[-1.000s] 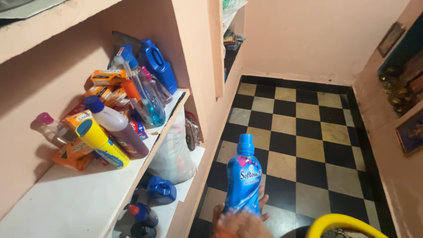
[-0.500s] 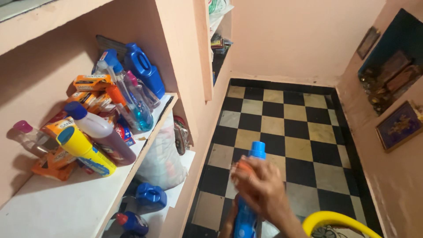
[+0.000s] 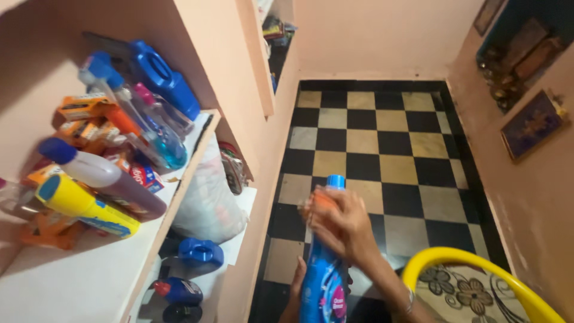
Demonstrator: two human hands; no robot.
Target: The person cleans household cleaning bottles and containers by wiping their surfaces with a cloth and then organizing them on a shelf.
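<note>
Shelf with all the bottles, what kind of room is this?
Probably a home utility or storage corner: the shelf is heaped with cleaning bottles, the floor is checkered tile, and both hands hold a blue bottle.

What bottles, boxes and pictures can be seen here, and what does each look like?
Blue bottle: held by both hands, pink label.
Yellow bottle: lying on shelf, blue cap.
Blue jug: shelf back, handled.
Orange boxes: stacked on shelf.
Framed picture: right wall, dark blue.
</note>
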